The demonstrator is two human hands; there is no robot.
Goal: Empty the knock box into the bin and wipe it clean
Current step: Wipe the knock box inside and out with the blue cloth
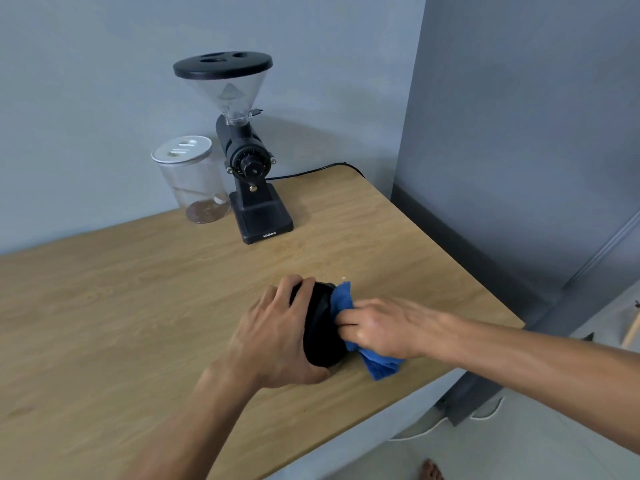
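Note:
The black knock box [322, 327] lies tipped on its side on the wooden table [138, 306], its opening turned to the right. My left hand [277, 334] grips its outer wall from the left. My right hand [377, 327] holds a blue cloth [377, 363] bunched against the box's opening, with fingers pushed into it. Part of the cloth sticks out above the hand and part hangs below it. The inside of the box is hidden. No bin is in view.
A black coffee grinder [247, 161] with a clear hopper stands at the back of the table, its cord trailing right. A clear jar with a white lid [192, 178] sits to its left. The table's right edge [485, 299] runs close to my right arm.

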